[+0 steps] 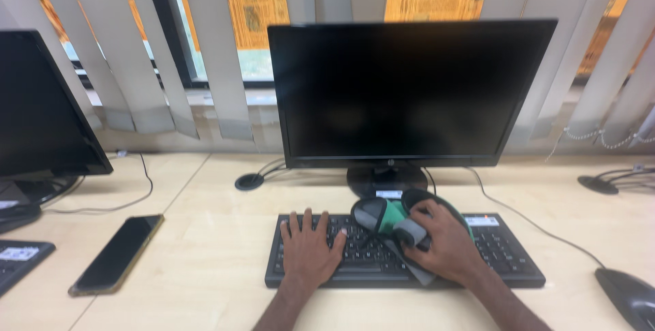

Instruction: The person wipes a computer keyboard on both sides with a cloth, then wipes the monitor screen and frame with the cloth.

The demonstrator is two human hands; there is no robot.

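while the left hand (310, 248) lies spread flat on the keyboard (505, 259), the right hand (447, 246) clutches a green-grey sandal (385, 218) over the keys.

So on the desk (218, 283) I count two monitors: one (409, 89) in the middle, one (37, 106) at the left edge. Two keyboards (402, 249) (17, 259) as well, plus one phone (117, 254), one mouse (631, 297) by the right edge, and one green-and-grey sandal (396, 225). Two hands (310, 249) (447, 246) too.
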